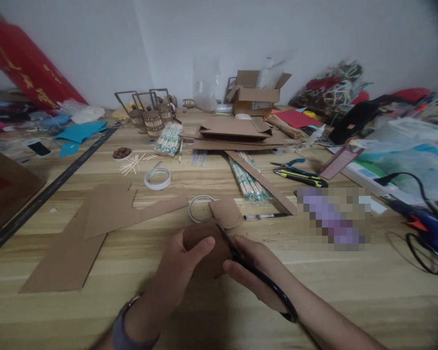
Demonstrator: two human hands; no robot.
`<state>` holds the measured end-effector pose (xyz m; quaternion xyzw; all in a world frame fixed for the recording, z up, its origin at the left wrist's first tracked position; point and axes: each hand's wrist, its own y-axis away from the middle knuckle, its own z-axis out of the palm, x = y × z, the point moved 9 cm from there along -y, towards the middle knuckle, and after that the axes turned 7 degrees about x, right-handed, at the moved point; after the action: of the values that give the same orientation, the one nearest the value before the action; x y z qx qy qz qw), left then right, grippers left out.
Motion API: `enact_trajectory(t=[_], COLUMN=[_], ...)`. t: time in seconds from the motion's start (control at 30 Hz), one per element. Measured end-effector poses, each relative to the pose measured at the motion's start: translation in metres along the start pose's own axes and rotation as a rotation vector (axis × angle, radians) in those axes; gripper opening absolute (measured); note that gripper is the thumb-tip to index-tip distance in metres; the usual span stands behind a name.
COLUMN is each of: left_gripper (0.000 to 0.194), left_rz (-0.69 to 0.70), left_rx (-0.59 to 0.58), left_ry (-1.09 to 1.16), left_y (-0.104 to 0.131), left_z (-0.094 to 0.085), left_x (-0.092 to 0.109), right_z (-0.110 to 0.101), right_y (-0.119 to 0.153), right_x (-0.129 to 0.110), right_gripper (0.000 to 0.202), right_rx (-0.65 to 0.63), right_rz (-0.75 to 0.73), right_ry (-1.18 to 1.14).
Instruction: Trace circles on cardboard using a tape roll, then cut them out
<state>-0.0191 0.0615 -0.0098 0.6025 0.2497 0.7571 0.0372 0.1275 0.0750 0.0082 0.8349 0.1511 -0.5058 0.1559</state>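
My left hand [184, 262] grips a piece of brown cardboard [212, 255], its thumb lying across the top face. In my right hand [257, 265] is a pair of black-handled scissors [264, 282], whose blades meet the cardboard's upper right edge. How far the blades are apart I cannot tell. Just beyond the held piece lies a cut cardboard disc [227, 214], overlapping a thin tape ring [200, 208]. To their right rests a pen [266, 216].
Cardboard offcuts [69, 248] lie at left, near a roll of white tape [157, 179]. Pliers [294, 163] and a yellow-black utility knife [301, 177] are at right, before a glue gun [430, 228]. Folded cardboard [237, 129], small lidded buckets [153, 124] and an opened box [257, 99] stand farther back.
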Motion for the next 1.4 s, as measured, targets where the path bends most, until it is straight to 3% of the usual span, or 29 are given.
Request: enact_trajectory(t=[0.33,0.53,0.7,0.87,1.13,1.4], left_gripper=[0.043,0.038,0.038,0.037,0.031,0.028], left_rz=[-0.053,-0.114,-0.054,0.018,0.092,0.126], left_rx=[-0.045,-0.192,-0.115,-0.014,-0.030,-0.055], left_ry=[0.060,0.084,0.009,-0.081,-0.182,-0.214], left_y=[0.000,-0.005,-0.005,-0.004,-0.003,-0.003], left_z=[0.003,0.012,0.006,-0.004,-0.005,-0.005], left_x=[-0.003,-0.009,-0.003,0.003,0.010,0.012], right_z=[-0.001,-0.002,-0.004,0.001,0.009,0.001], right_y=[0.001,0.002,0.002,0.000,0.002,0.004], right_x=[0.002,0.003,0.002,0.004,0.004,0.003], right_gripper=[0.032,0.030,0.031,0.028,0.028,0.033], right_rx=[0.026,0.025,0.021,-0.005,-0.095,-0.040], right_rz=[0.011,0.009,0.064,0.082,0.027,-0.045], right_ry=[0.080,0.199,0.191,0.018,-0.203,-0.053])
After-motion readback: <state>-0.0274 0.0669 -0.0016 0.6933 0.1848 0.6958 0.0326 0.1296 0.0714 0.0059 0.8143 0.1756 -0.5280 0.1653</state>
